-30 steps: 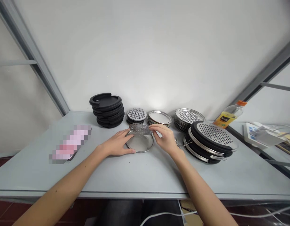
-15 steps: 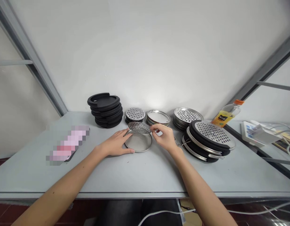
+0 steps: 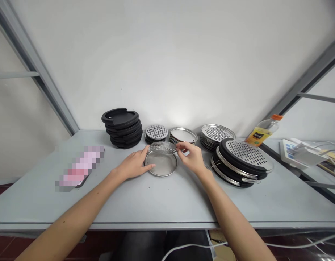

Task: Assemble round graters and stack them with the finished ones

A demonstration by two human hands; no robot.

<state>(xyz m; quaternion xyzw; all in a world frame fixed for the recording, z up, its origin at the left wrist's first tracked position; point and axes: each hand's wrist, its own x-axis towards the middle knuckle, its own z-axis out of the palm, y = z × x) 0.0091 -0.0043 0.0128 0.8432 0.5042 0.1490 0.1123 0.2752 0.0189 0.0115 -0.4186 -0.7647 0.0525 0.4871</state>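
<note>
A shallow round metal tray (image 3: pixel 160 167) lies on the table in front of me. Above its far half, a thin perforated metal disc (image 3: pixel 164 147) is held at a tilt. My right hand (image 3: pixel 192 158) pinches the disc's right edge between thumb and fingers. At the tray's left side rests my left hand (image 3: pixel 133 165), its fingers stretched out and its thumb over the near-left rim. The left fingertips are close to the disc's left edge; whether they touch it I cannot tell.
Along the wall stand stacked black rings (image 3: pixel 121 127), small perforated discs (image 3: pixel 156 132), metal trays (image 3: pixel 183 135) and larger perforated discs (image 3: pixel 217 133). Assembled black-rimmed graters (image 3: pixel 242 163) are piled at right, near an orange-capped bottle (image 3: pixel 261 132). A blurred-out phone (image 3: pixel 82 166) lies left.
The perforated disc is now tilted differently over the tray, showing its face less darkly. My left thumb has lifted slightly from the near rim, and the right fingers have shifted a little.
</note>
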